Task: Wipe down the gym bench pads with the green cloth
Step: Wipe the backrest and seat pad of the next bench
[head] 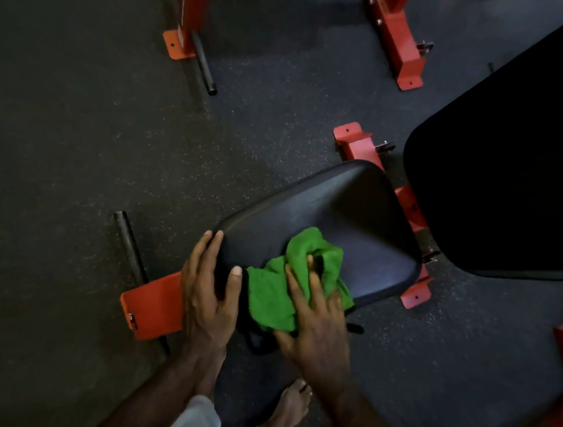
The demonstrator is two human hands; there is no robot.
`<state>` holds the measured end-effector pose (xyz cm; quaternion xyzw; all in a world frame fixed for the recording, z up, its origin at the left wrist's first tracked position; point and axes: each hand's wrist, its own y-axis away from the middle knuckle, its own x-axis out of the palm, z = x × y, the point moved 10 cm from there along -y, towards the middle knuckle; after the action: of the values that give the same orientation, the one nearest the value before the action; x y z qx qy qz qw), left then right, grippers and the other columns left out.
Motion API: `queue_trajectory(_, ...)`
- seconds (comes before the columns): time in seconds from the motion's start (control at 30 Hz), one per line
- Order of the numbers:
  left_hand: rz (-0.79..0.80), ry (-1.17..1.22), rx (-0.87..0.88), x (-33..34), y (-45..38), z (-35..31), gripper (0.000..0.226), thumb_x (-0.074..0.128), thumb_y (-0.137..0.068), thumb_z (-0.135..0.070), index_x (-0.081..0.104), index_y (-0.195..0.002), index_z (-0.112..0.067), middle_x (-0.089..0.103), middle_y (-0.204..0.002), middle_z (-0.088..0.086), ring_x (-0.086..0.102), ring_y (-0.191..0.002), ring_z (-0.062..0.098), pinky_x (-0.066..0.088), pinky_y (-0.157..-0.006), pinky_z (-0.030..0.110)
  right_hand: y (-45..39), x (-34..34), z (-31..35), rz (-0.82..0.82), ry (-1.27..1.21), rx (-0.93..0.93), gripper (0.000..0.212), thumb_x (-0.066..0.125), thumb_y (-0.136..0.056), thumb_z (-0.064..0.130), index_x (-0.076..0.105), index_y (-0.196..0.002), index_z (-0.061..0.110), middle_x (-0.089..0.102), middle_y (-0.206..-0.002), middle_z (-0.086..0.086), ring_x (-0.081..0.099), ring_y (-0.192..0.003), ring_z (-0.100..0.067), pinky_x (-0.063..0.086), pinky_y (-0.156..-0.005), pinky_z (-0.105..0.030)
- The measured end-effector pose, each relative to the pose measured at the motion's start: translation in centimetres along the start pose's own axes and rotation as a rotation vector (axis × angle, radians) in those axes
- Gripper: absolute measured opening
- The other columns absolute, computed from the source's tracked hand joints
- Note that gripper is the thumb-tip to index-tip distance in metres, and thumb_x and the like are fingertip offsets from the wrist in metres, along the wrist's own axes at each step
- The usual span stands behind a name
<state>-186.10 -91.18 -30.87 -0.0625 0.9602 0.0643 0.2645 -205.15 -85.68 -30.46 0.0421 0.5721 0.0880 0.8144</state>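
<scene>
- The step in hand looks like wiping the seat pad (338,212), the smaller of the two black pads.
- The cloth (287,286), green and bunched, lies on the near corner of the seat pad, part of it hanging over the near edge.
- The right hand (314,319) presses on the cloth, fingers curled into its folds and gripping it.
- The left hand (209,292) rests on the seat pad's near-left edge, fingers straight and close together, thumb lying on the top surface; it seems to steady the pad, holding nothing.
- The far half of the seat pad is bare of cloth, so by my reading the next move calls for a sweep away from the body, with firm downward pressure and the cloth kept flat under the palm.
- The back pad (517,174), large and well to the right, has no cloth on it; it would need a reach across the red frame (414,212) between the pads.
</scene>
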Motion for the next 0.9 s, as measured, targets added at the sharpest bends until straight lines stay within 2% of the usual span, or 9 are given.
queue_trajectory(0.07,-0.002,-0.014,0.009,0.5,-0.1,-0.5,0.058,0.046,-0.101,-0.043,0.048,-0.153,-0.018,0.041,-0.16,-0.001,0.036,-0.148,0.013,0.031,-0.12,0.041,-1.7,-1.3,-3.5,-0.048,0.045,0.119,0.092,0.062,-0.085,0.058,0.026,-0.164,0.029,0.019,-0.172,-0.011,0.034,-0.149,-0.038,0.033,-0.117,-0.057)
queue_trajectory(0.2,-0.044,-0.026,-0.028,0.5,-1.0,-0.2,0.049,0.045,-0.103,-0.024,0.051,-0.151,-0.019,0.044,-0.159,-0.004,0.036,-0.147,0.008,0.026,-0.119,0.028,-5.1,-3.1,-6.2,-0.159,-0.173,0.687,0.089,0.07,-0.09,0.04,0.026,-0.164,0.023,0.015,-0.171,-0.015,0.026,-0.149,-0.05,0.017,-0.125,-0.056)
queue_trajectory(0.23,-0.059,-0.022,-0.032,0.4,-1.2,0.1,0.048,0.044,-0.103,-0.02,0.052,-0.15,-0.017,0.046,-0.158,-0.002,0.038,-0.146,0.009,0.027,-0.119,0.027,-5.9,-2.8,-5.0,-0.148,-0.18,0.663,0.088,0.069,-0.089,0.04,0.026,-0.164,0.021,0.016,-0.171,-0.016,0.026,-0.149,-0.05,0.016,-0.126,-0.057)
queue_trajectory(0.37,-0.143,0.057,-0.055,-0.6,-1.9,0.6,0.044,0.039,-0.105,-0.017,0.057,-0.145,-0.009,0.054,-0.15,0.004,0.046,-0.141,0.014,0.035,-0.118,0.029,-7.2,-0.8,1.2,0.004,-0.075,0.13,0.088,0.051,-0.087,0.054,0.021,-0.165,0.028,0.006,-0.174,-0.008,0.026,-0.154,-0.042,0.016,-0.127,-0.056)
queue_trajectory(0.53,-0.119,0.179,-0.104,-0.6,-2.3,0.1,0.046,0.045,-0.104,-0.034,0.06,-0.141,-0.012,0.059,-0.145,0.0,0.052,-0.136,0.013,0.046,-0.112,0.045,-5.3,0.4,2.4,0.041,-0.113,0.105,0.084,0.045,-0.089,0.059,0.023,-0.164,0.028,0.011,-0.174,-0.011,0.025,-0.155,-0.035,0.013,-0.127,-0.056)
queue_trajectory(0.6,-0.103,0.228,-0.092,-0.6,-2.5,0.2,0.051,0.049,-0.099,-0.04,0.062,-0.138,-0.01,0.061,-0.143,0.005,0.055,-0.135,0.018,0.047,-0.11,0.051,-3.5,1.6,4.7,0.069,-0.049,-0.042,0.079,0.047,-0.089,0.059,0.032,-0.16,0.026,0.022,-0.171,-0.012,0.033,-0.152,-0.037,0.025,-0.123,-0.063)
queue_trajectory(0.67,-0.069,0.227,-0.058,-0.5,-2.4,-0.1,0.055,0.052,-0.096,-0.042,0.064,-0.135,-0.006,0.061,-0.143,0.009,0.054,-0.136,0.021,0.045,-0.112,0.051,-1.3,2.9,5.7,0.096,-0.025,-0.141,0.074,0.051,-0.092,0.058,0.037,-0.157,0.026,0.023,-0.171,-0.008,0.035,-0.151,-0.04,0.025,-0.123,-0.062)
queue_trajectory(0.8,0.028,0.105,-0.025,0.5,-1.6,-1.0,0.058,0.057,-0.091,-0.047,0.065,-0.137,-0.013,0.049,-0.156,0.003,0.038,-0.15,0.021,0.033,-0.121,0.051,2.0,3.8,4.1,0.046,0.019,-0.049,0.07,0.06,-0.093,0.056,0.041,-0.154,0.029,0.015,-0.172,-0.002,0.044,-0.145,-0.043,0.017,-0.128,-0.05)
queue_trajectory(0.9,0.065,-0.033,0.001,1.8,-0.7,-2.3,0.063,0.059,-0.087,-0.052,0.063,-0.14,-0.019,0.041,-0.162,-0.001,0.025,-0.155,0.02,0.025,-0.123,0.042,2.9,3.3,2.6,-0.041,-0.055,0.165,0.088,0.065,-0.092,0.059,0.023,-0.164,0.033,0.01,-0.174,-0.006,0.036,-0.152,-0.031,0.017,-0.127,-0.049)
